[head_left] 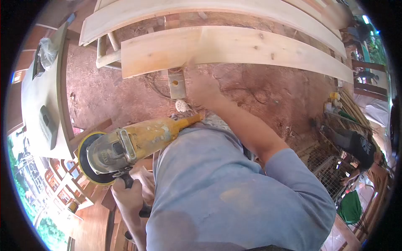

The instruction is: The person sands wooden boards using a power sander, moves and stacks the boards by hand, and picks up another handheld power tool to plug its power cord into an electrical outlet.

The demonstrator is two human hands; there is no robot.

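A yellow and grey angle grinder (142, 140) with a round, yellow-edged disc (85, 161) lies against the front of my blue shirt, disc toward the left. My left hand (127, 195) is closed around its black side handle, below the tool's head. Stretched forward, my right hand (203, 90) is smeared by motion, so its finger positions are unclear. It is close to the near edge of a pale wooden board (234, 44); whether it touches the board cannot be made out. Beside that hand is a flat wooden piece with a hole (176, 85).
Another long board (176, 12) lies beyond the near one, over a wooden support (108, 57). A pale panel (35, 98) stands at left, near a slatted wooden chair (63, 178). At right, a person in dark clothing (358, 144) is near a wire crate (331, 171).
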